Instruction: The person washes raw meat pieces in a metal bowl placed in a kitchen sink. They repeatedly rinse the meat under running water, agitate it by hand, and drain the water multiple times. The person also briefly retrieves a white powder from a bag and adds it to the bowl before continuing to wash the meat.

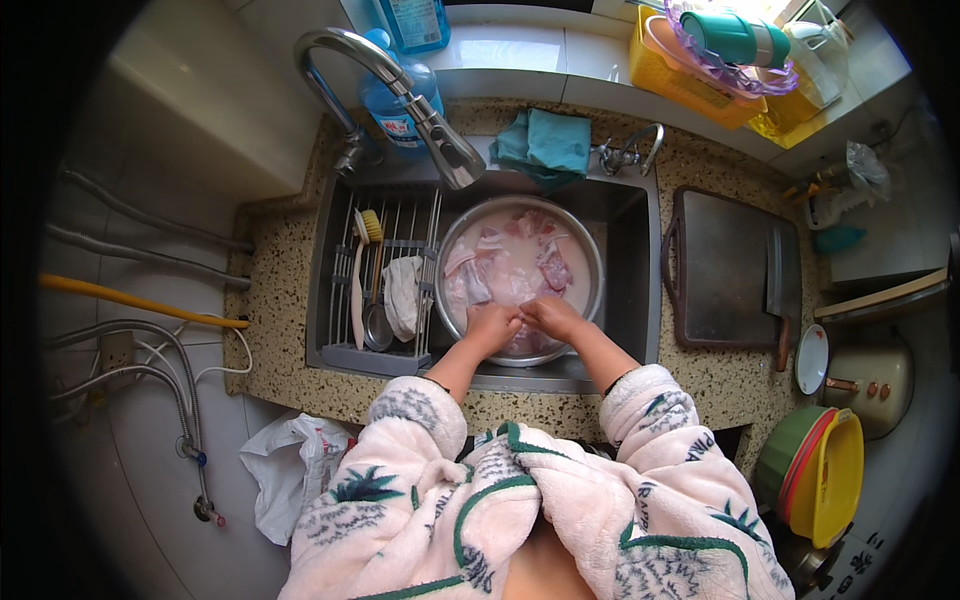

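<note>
A round metal basin (pixel 598 259) stands in the sink, holding cloudy pinkish water (pixel 517 247) and several pieces of raw meat (pixel 555 268). Over its near side, my left hand (pixel 493 328) and my right hand (pixel 553 318) meet with curled fingers, their fingertips close together at the water. Meat lies right below them. Whether a piece is pinched between the fingers is hidden. Pale pieces with skin or fat (pixel 474 277) lie beyond my left hand, and redder meat (pixel 531 223) is at the far side.
Left of the basin, a metal rack (pixel 345 300) holds a brush (pixel 367 227), a ladle (pixel 377 326) and a whitish cloth (pixel 403 296). The faucet (pixel 442 142) overhangs the sink's far left. A teal cloth (pixel 559 142) lies behind. On the right, a cleaver (pixel 775 270) rests on a cutting board (pixel 724 270).
</note>
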{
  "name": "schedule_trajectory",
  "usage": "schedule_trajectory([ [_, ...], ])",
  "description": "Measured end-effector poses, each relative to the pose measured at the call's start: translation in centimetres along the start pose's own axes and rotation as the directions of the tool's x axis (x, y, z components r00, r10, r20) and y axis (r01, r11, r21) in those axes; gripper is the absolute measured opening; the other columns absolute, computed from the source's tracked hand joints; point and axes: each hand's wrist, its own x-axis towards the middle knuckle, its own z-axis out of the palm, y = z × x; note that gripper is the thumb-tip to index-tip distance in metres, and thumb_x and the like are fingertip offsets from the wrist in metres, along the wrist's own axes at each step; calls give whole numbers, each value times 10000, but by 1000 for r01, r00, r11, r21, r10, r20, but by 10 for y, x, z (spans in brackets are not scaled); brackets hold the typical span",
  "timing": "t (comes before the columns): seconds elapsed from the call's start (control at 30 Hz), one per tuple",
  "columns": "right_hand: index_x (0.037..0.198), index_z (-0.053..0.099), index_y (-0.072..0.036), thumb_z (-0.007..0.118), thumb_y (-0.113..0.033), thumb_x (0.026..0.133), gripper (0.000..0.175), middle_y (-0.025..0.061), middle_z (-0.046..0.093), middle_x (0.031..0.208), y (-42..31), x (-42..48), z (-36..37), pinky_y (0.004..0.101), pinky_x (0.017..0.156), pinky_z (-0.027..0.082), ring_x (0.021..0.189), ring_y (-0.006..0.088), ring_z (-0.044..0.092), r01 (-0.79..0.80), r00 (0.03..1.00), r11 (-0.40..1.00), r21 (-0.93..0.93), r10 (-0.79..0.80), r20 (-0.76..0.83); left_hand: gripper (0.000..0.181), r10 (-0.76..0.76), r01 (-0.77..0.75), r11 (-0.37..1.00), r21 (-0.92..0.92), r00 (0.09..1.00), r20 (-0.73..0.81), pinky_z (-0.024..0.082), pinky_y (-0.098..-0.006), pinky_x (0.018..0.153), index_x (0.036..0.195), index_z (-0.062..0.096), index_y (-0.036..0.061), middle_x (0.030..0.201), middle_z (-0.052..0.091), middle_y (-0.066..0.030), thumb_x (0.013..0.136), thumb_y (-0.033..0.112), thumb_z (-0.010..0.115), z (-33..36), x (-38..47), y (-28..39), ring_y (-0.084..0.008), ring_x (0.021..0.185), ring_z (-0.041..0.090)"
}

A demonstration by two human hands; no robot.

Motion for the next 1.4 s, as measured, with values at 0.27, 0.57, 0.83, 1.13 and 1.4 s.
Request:
schedule_trajectory([
  [0.27, 744, 589, -60, 544, -204, 783, 156, 182, 589, 733, 5, 6, 2, 427, 615, 418, 726, 368, 563, -23, 998, 999, 25, 24, -50, 206, 32, -33, 997, 69, 999, 20, 316, -418, 805, 871, 675, 185, 772, 648, -70, 789, 259, 501, -8, 4, 5, -238, 795, 609],
  [0.57, 719, 580, -72, 512, -156, 762, 117, 163, 581, 704, 19, 18, 6, 424, 577, 413, 680, 360, 561, -129, 977, 991, 15, 130, -167, 190, -15, 17, 991, -135, 1000, 16, 306, -413, 834, 839, 652, 163, 719, 627, -61, 814, 249, 485, -7, 3, 20, -224, 786, 597],
  [0.83, 712, 581, -91, 492, -180, 762, 135, 163, 589, 715, 12, 20, 11, 441, 580, 418, 690, 368, 567, -286, 938, 958, 12, 282, -199, 182, 61, -65, 996, -68, 996, -61, 313, -393, 802, 801, 649, 159, 669, 609, -42, 814, 254, 494, -6, -2, 21, -212, 738, 587],
  [1.13, 782, 620, -114, 480, -191, 779, 160, 188, 620, 818, 53, 1, -18, 412, 680, 466, 785, 344, 608, -530, 833, 844, -84, 500, -238, 166, 92, -96, 995, -19, 983, -159, 341, -388, 771, 733, 583, 107, 685, 587, -65, 808, 227, 498, -19, -14, -1, -241, 765, 576],
  [1.4, 1083, 576, -104, 589, -134, 752, 333, 164, 608, 974, 57, 15, -9, 368, 749, 473, 872, 308, 595, -274, 918, 861, 428, 367, -151, 124, -201, 89, 806, -585, 971, -130, 436, -302, 654, 827, 561, 6, 730, 578, -115, 816, 61, 450, 5, 7, -51, -205, 702, 566],
])
